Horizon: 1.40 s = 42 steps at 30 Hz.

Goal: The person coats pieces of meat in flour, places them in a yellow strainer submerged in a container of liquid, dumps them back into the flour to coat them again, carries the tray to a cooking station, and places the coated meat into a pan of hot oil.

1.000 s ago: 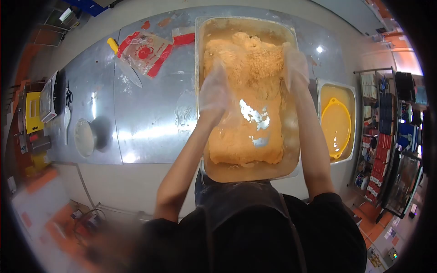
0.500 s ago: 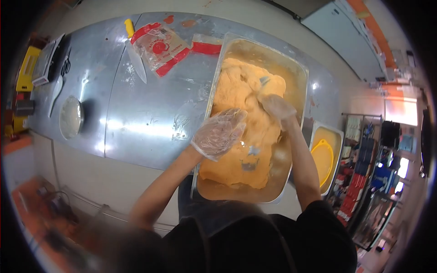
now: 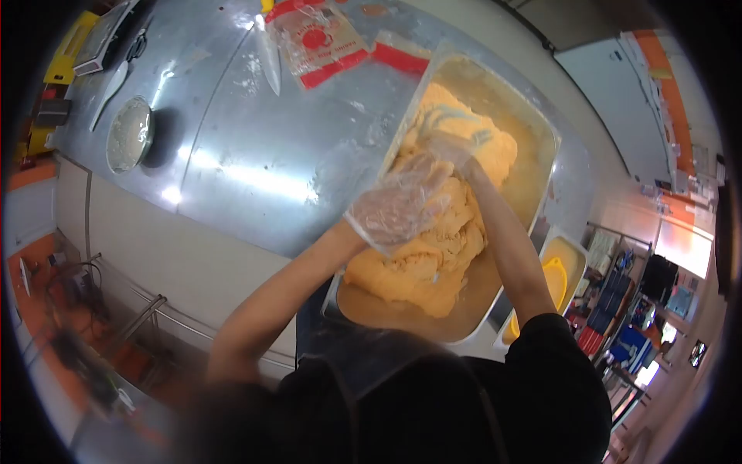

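A large mass of orange dough [image 3: 456, 240] lies in a deep metal tray [image 3: 337, 301], folded and lumpy in its middle. My left hand [image 3: 398, 207], in a clear plastic glove, rests on the dough near the tray's left side, thumb and fingers apart and smeared with orange bits. Just beyond it, my right hand [image 3: 448, 151], also gloved, presses into the upper part of the dough. Motion blurs its fingers, so their grip does not show. Greyish patches mark the dough's far part.
On the metal table [image 3: 232, 147] are a knife [image 3: 268, 58], a red-and-clear plastic bag [image 3: 321, 42], a smaller red packet [image 3: 400, 54], a bowl [image 3: 130, 135], a white spoon [image 3: 110, 93] and scissors [image 3: 137, 46]. Right of the tray, a smaller container [image 3: 573, 259] holds a yellow round-rimmed tool [image 3: 555, 282].
My hands have come closer together, the right one shifting left over the dough. The dough's near part is now bunched and folded where it lay smoother. The view has tilted.
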Available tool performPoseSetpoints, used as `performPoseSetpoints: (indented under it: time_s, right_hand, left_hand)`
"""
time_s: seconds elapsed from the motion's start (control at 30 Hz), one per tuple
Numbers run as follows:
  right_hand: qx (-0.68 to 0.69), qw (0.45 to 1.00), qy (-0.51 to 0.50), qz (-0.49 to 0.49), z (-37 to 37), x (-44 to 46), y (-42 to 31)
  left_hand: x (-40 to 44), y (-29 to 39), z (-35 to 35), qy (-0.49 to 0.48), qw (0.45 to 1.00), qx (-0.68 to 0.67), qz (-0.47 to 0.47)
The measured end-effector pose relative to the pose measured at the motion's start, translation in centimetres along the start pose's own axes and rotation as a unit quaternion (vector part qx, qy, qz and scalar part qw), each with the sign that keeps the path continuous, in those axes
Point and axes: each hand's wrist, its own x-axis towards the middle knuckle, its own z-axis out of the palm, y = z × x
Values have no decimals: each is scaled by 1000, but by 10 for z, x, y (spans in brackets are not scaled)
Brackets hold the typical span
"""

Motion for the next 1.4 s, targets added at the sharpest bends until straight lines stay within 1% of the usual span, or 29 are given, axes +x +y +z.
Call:
performPoseSetpoints:
  time_s: [0.07, 0.17, 0.2, 0.23, 0.27, 0.3, 0.33, 0.4, 0.47, 0.5, 0.53, 0.57, 0.6, 0.63, 0.67, 0.7, 0.8, 0.83, 0.9, 0.97, 1.0, 1.03, 1.07, 1.1, 1.17, 1.2, 1.23, 1.3, 1.4]
  right_hand:
    - [16, 1000, 2, -4, 25, -44, 3]
    - [36, 999, 14, -14, 49, -94, 11]
    - [41, 999, 20, -23, 52, -103, 14]
    - [-113, 984, 112, -79, 40, -120, 31]
    - [-263, 935, 197, -134, 23, -134, 49]
    - [-391, 914, 105, 12, 2, -137, 43]
    - [-497, 853, 4, 158, -12, -136, 42]
    - [-411, 884, -30, 220, 14, -107, 89]
    - [-367, 904, -34, 217, 43, -113, 99]
    - [-369, 911, -15, 185, 53, -123, 100]
    - [-370, 916, 2, 153, 67, -136, 99]
    - [-107, 967, 92, 212, 92, -151, 91]
    - [165, 939, 162, 253, 112, -162, 78]
    - [414, 832, 259, 264, 132, -173, 66]
    - [535, 749, 265, 287, 141, -171, 53]
    - [612, 690, 245, 301, 145, -167, 43]
    - [753, 569, 202, 262, 136, -157, 19]
    - [778, 547, 198, 237, 126, -158, 14]
    - [800, 528, 210, 192, 102, -171, 11]
    - [791, 529, 254, 176, 77, -191, 26]
    - [774, 539, 292, 159, 74, -199, 56]
    - [749, 557, 328, 148, 86, -207, 89]
    - [704, 599, 340, 174, 85, -212, 75]
    - [626, 668, 343, 212, 97, -212, 61]
    - [404, 810, 312, 289, 136, -211, 41]
    - [349, 837, 289, 307, 151, -208, 33]
    - [342, 841, 272, 320, 162, -205, 25]
    - [426, 797, 254, 345, 169, -194, 11]
    - [638, 586, 294, 403, 186, -171, 3]
  left_hand:
    - [4, 1, -16, -66, 998, 2, 25]
    - [4, 10, -17, -61, 998, 2, -3]
    - [-1, 20, -13, -88, 992, -52, -77]
    - [-12, 39, -10, -116, 976, -103, -155]
    - [-21, 61, -11, -99, 961, -114, -231]
    - [-30, 84, -13, -76, 941, -127, -305]
    - [-39, 106, -17, -10, 924, -100, -370]
    - [-65, 137, -14, -103, 897, -86, -422]
    - [-43, 139, -27, -236, 824, -92, -507]
    - [-32, 141, -33, -307, 781, -88, -537]
    - [-42, 136, -19, -297, 780, -106, -540]
    - [-46, 128, -2, -215, 739, -206, -604]
    - [-50, 120, 15, -110, 680, -308, -656]
    - [-54, 113, 33, -5, 613, -387, -689]
    - [-33, 105, 23, 26, 493, -484, -722]
    - [-22, 100, 19, 53, 360, -567, -739]
    - [-15, 91, 41, 99, 338, -564, -747]
    - [-15, 78, 49, 100, 314, -638, -696]
    - [-23, 52, 60, 94, 250, -766, -584]
    - [-3, 55, 21, 97, 275, -756, -585]
    - [9, 54, 8, 100, 294, -754, -578]
    - [8, 61, 3, 115, 345, -726, -584]
    - [0, 80, -5, 129, 394, -695, -588]
    - [-11, 95, -9, 139, 439, -660, -594]
    - [-46, 108, 13, 3, 356, -576, -736]
    - [-60, 116, 31, -9, 329, -553, -765]
    - [-67, 123, 47, -19, 302, -530, -792]
    - [-59, 122, 74, -20, 267, -564, -781]
    - [-37, 108, 71, 17, 212, -580, -786]
